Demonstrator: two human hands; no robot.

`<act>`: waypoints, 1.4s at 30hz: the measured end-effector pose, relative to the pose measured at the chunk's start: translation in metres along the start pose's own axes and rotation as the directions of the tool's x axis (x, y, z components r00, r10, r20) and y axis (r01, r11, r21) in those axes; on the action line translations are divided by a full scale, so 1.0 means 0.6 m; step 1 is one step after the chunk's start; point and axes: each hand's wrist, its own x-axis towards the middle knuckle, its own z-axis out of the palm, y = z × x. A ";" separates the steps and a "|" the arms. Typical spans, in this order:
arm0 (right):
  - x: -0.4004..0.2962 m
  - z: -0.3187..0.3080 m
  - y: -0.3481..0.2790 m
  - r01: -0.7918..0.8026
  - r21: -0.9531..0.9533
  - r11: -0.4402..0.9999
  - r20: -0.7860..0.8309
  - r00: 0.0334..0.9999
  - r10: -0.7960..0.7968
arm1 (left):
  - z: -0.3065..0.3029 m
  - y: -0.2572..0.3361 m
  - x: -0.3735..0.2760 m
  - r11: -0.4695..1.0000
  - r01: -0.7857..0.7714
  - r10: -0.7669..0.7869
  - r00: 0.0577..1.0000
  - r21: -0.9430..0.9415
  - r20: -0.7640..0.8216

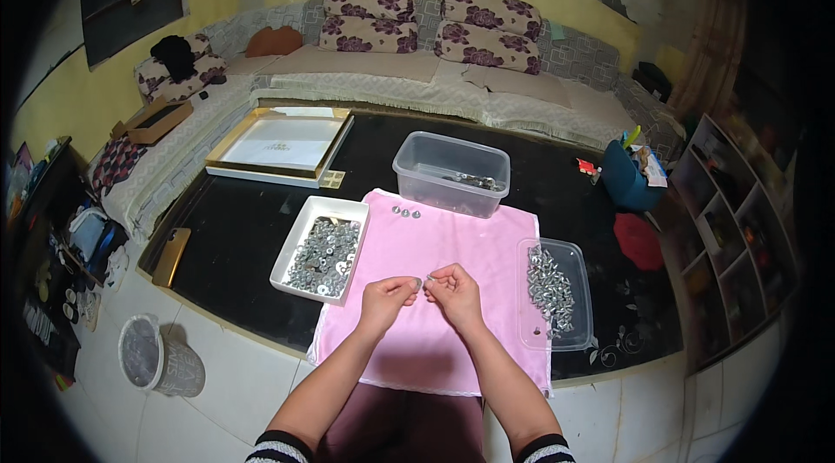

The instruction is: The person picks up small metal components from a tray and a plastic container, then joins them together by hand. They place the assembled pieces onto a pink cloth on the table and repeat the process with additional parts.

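Over a pink cloth (450, 241), my left hand (390, 298) pinches a small round metal washer (417, 283) between thumb and fingertips. Close beside it, my right hand (455, 293) grips a small metal screw (429, 277), mostly covered by the fingers. To the left, a white box (280, 272) holds many metal washers (319, 254). On the right, a clear plastic lid (579, 293) carries a pile of screws (550, 287). Three small metal pieces (406, 213) stand in a row near the cloth's far edge. Behind them, a clear plastic tub (437, 186) contains some metal pieces (479, 180).
A gold-rimmed shallow box (277, 143) lies at the back left of the black table (228, 254). A gold phone (171, 257) is near the left edge. At the right stand a teal container (623, 179) and a red item (636, 241). A waste bin (160, 358) stands on the floor.
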 end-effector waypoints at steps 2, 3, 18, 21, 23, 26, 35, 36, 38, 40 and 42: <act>0.001 -0.001 -0.002 0.017 -0.047 0.999 0.011 1.000 -0.016 | 0.000 0.000 0.003 1.000 -0.014 0.013 0.999 -0.015 -0.039; -0.003 0.000 -0.002 0.020 -0.070 0.997 0.018 1.000 -0.019 | 0.000 -0.002 0.003 1.000 -0.017 0.016 0.999 -0.009 -0.040; -0.016 0.017 -0.009 0.160 -0.403 0.901 -0.010 0.984 -0.179 | -0.005 -0.023 0.005 0.994 -0.095 0.097 0.995 -0.056 0.036; -0.016 0.018 -0.011 0.172 -0.415 0.893 -0.007 0.981 -0.192 | -0.006 -0.018 0.004 0.994 -0.083 0.087 0.995 -0.072 0.054; -0.016 0.017 -0.010 0.173 -0.399 0.901 -0.003 0.982 -0.190 | -0.008 -0.022 0.005 0.993 -0.096 0.100 0.993 -0.062 0.058; -0.014 0.014 -0.004 0.162 -0.340 0.927 -0.001 0.985 -0.172 | -0.008 -0.023 0.006 0.995 -0.080 0.084 0.995 -0.061 0.050; -0.022 0.020 -0.019 0.330 -0.532 0.780 0.043 0.930 -0.365 | -0.009 -0.014 0.005 0.997 -0.076 0.077 0.994 -0.014 0.075; -0.023 0.020 -0.022 0.336 -0.543 0.770 0.052 0.928 -0.369 | -0.008 -0.013 0.004 0.997 -0.077 0.078 0.994 -0.011 0.074; -0.024 0.021 -0.026 0.347 -0.565 0.749 0.071 0.924 -0.375 | -0.008 -0.011 0.002 0.997 -0.079 0.080 0.994 -0.006 0.073; -0.026 0.021 -0.029 0.352 -0.563 0.748 0.083 0.924 -0.373 | -0.007 -0.011 0.003 0.998 -0.067 0.068 0.995 -0.015 0.067; -0.027 0.020 -0.029 0.352 -0.559 0.751 0.092 0.926 -0.365 | -0.009 -0.014 0.005 0.998 -0.057 0.058 0.995 -0.010 0.077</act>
